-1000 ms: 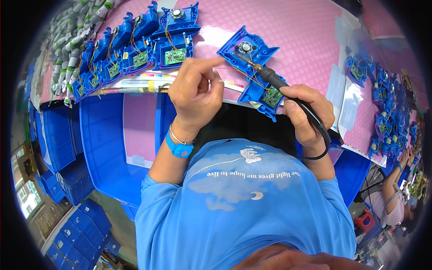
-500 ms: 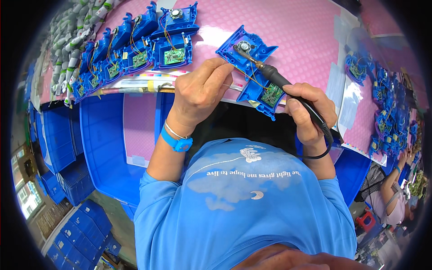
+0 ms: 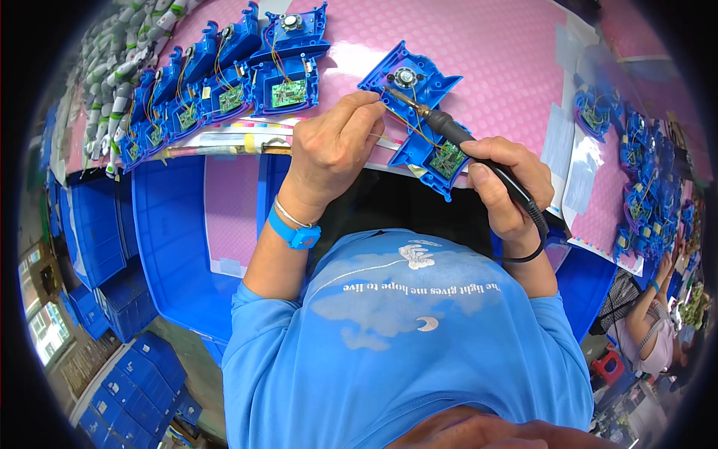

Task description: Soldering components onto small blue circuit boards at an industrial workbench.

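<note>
My right hand (image 3: 516,183) grips a soldering iron (image 3: 449,129) by its black handle, its cord running down past my wrist. The iron's tip reaches the left edge of an opened blue plastic housing (image 3: 425,88), just below the round speaker (image 3: 404,77). Close to that tip, my left hand (image 3: 336,146) pinches a thin strand of solder wire (image 3: 383,138), mostly hidden by the fingers. Thin wires link the speaker half to the lower half, which carries a green circuit board (image 3: 447,159) and overhangs the table's front edge.
Similar opened blue housings (image 3: 288,91) stand in a row at left, beside a pile of grey-and-white parts (image 3: 112,71). More blue assemblies (image 3: 636,161) lie at right on the pink table (image 3: 501,52). Blue bins (image 3: 168,247) sit below the edge. Another person (image 3: 647,329) is at far right.
The iron's tip has moved from beside the speaker down and left, toward my left fingertips. My right hand and the housing's lower half have shifted slightly left.
</note>
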`<act>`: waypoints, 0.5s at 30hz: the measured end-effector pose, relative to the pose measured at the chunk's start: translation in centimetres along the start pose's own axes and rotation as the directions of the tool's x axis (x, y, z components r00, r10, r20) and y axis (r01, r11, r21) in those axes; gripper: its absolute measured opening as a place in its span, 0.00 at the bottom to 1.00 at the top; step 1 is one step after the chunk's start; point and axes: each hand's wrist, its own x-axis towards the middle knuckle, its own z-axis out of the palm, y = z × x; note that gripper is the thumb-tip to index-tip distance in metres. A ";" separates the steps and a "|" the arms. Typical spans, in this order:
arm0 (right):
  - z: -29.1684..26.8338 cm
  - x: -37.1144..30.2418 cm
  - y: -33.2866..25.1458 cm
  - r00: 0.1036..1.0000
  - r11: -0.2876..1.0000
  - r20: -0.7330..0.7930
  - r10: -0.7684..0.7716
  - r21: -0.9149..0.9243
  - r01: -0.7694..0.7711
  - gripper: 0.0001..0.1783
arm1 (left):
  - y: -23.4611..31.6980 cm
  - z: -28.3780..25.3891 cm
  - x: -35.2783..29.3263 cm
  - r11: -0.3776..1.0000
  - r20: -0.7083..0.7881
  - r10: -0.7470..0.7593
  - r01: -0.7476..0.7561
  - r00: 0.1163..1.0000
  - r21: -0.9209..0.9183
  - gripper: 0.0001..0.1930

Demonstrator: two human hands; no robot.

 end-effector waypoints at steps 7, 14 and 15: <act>0.0 -0.4 0.4 0.998 0.999 -0.036 -0.047 0.024 0.048 0.13 | -0.1 0.0 -0.3 1.000 0.026 -0.017 0.016 1.000 0.004 0.10; 0.0 -0.5 0.5 0.996 0.996 -0.047 -0.079 0.025 0.081 0.12 | -0.1 0.0 -0.5 0.999 0.023 -0.037 0.037 0.999 0.013 0.10; 0.0 -0.5 0.5 0.995 0.996 -0.046 -0.083 0.020 0.084 0.12 | -0.2 0.0 -0.5 1.000 0.020 -0.026 0.025 0.999 0.016 0.10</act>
